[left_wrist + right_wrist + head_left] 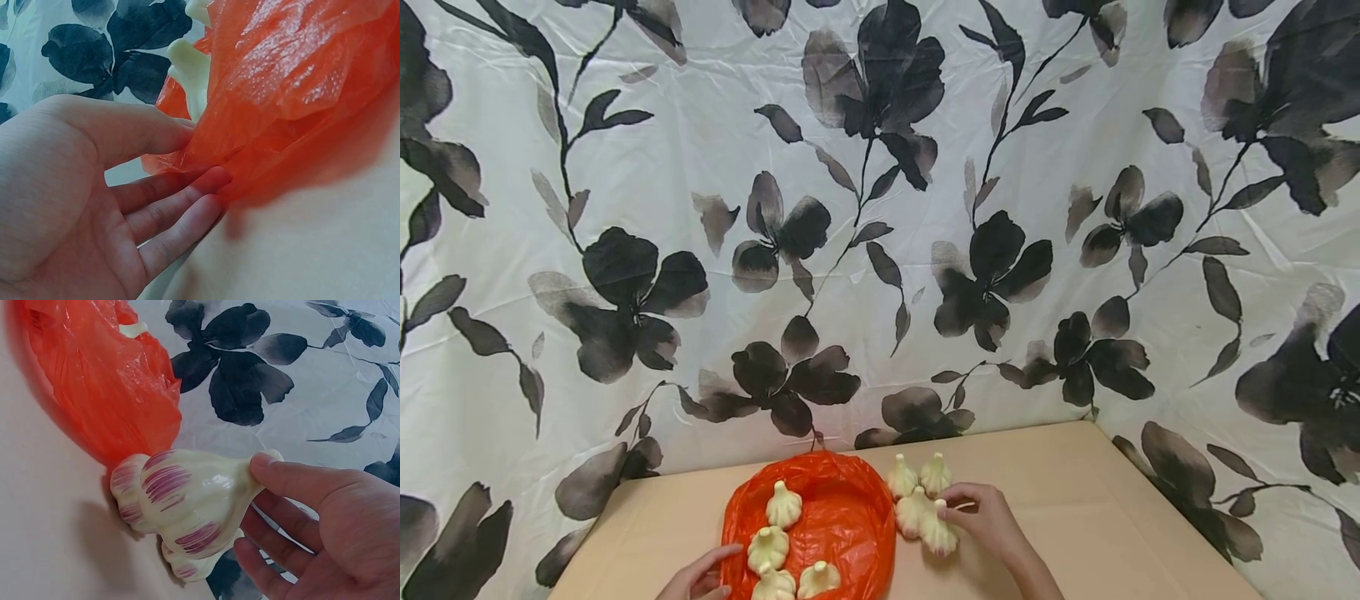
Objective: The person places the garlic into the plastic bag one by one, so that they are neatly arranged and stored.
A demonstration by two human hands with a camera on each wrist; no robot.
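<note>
My right hand (988,518) pinches a pale garlic bulb (197,500) with purple streaks by its stem, thumb on one side and fingers on the other. Several more garlic bulbs (902,477) stand close around it, right of a red plastic bag (857,533). At the bag's left rim, my left hand (700,575) pinches the thin plastic between thumb and fingers, as the left wrist view shows. Inside the open bag lie several garlic bulbs (784,505), mostly along its left side and bottom.
A tan tabletop (1112,500) carries the bag and the bulbs. White cloth (880,275) with dark flowers hangs behind the table and continues past its right edge.
</note>
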